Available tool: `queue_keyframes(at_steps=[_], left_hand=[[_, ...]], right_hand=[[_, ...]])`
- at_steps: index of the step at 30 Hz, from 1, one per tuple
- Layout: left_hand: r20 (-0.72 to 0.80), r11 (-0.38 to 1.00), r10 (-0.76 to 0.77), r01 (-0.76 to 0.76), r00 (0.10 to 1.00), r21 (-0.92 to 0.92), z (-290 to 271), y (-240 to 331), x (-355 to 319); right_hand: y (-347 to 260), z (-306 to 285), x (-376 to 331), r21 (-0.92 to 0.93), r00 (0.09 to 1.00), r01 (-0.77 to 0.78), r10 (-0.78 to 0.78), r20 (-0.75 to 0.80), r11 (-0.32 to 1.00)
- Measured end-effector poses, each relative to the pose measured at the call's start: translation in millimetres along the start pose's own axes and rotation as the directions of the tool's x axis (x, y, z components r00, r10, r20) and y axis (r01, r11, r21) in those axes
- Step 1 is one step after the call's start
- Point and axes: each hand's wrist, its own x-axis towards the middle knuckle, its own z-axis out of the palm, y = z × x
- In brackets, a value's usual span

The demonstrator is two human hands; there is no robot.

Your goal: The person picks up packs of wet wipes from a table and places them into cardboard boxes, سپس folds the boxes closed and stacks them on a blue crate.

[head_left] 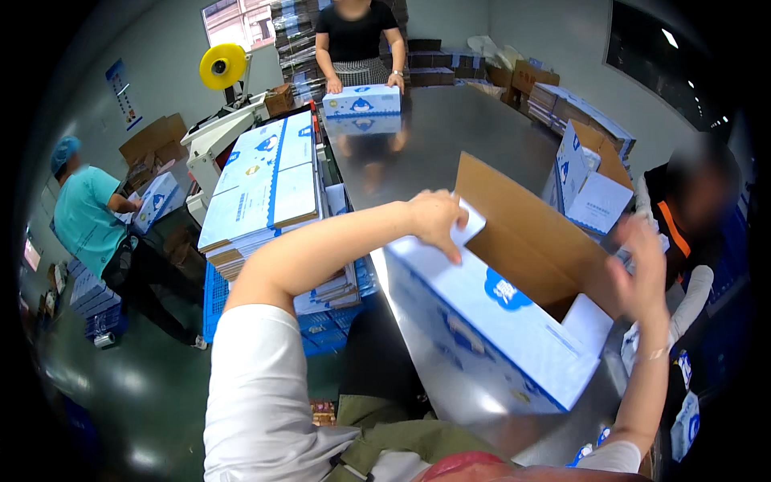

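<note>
A white and blue printed cardboard box (502,321) lies at a slant on the metal table in front of me. Its large brown-lined lid (522,225) stands up along the far side. At the left end, my left hand (438,221) rests by a small white end flap (472,226), thumb and fingers apart and touching the box. Beyond the right end flap (589,321), which tilts inward, my right hand (642,269) is raised with fingers spread, slightly blurred and holding nothing. The box's floor is mostly hidden.
Flattened printed cartons (265,177) are stacked left of the metal table (458,120). Across it, a person handles a closed box (361,102). Another open box (590,181) stands at right beside a seated person. A yellow tape roll (222,67) tops a machine at left.
</note>
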Motion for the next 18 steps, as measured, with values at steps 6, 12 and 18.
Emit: queue_keyframes(at_steps=[6,12,18], left_hand=[[-0.717,0.94,-0.337,0.179,0.61,-0.289,73.2,-5.0,-20.7],[-0.198,0.028,-0.908,-0.417,0.369,-0.908,246.5,34.4,-47.4],[-0.133,-0.087,0.096,-0.125,0.986,-0.988,211.2,147.8,-38.1]], right_hand=[[-46.1,16.7,-41.3,0.185,0.734,-0.274,0.081,0.674,0.944],[-48.2,-12.1,-147.1,0.219,0.794,-0.447,0.272,0.543,0.867],[-60.4,21.8,-259.4,0.604,0.716,-0.597,0.69,0.104,0.528]])
